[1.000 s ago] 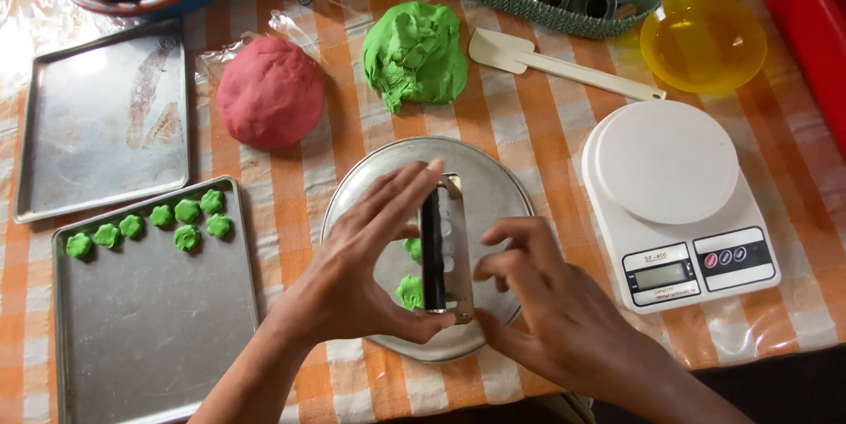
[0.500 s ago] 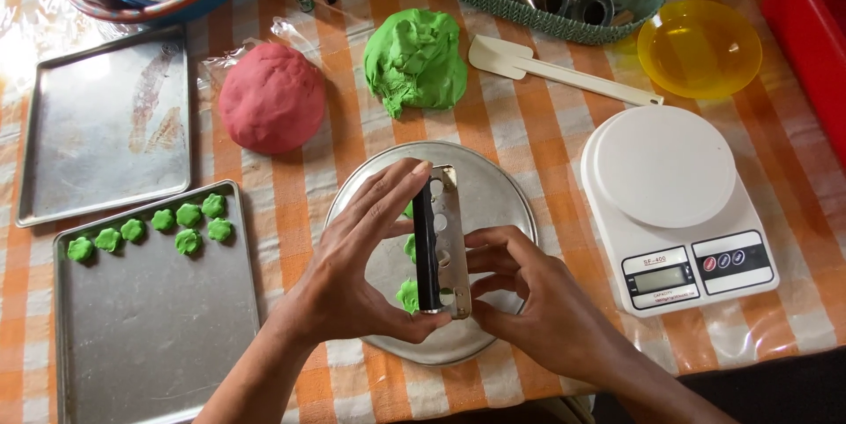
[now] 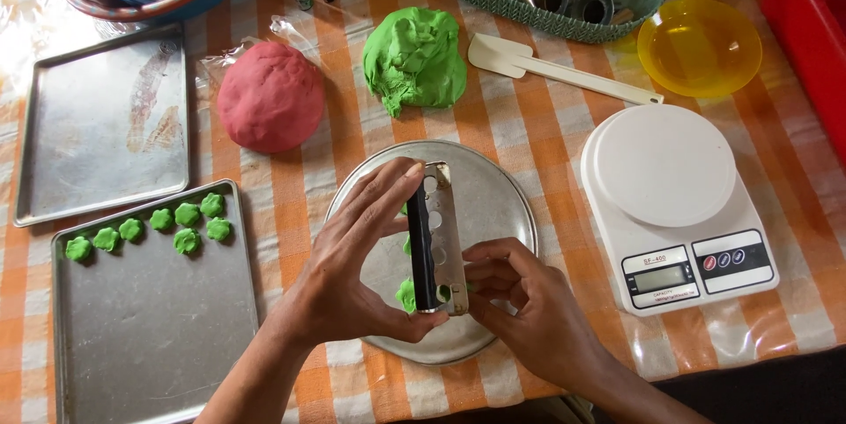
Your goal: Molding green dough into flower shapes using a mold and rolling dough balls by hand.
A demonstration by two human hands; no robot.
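Note:
My left hand grips a flat metal mould strip with a black edge, held upright over a round metal plate. My right hand pinches the strip's lower right side, fingers curled against it. Bits of green dough show on the plate just behind the strip. A big lump of green dough and a ball of red dough lie farther back on the checked cloth.
A baking tray at the left carries several small green dough pieces; a second tray lies behind it. A white kitchen scale stands at the right, with a white spatula, yellow bowl and green basket beyond.
My right hand's fingers have curled in closer against the strip's lower end. The strip stays upright over the plate, almost where it was.

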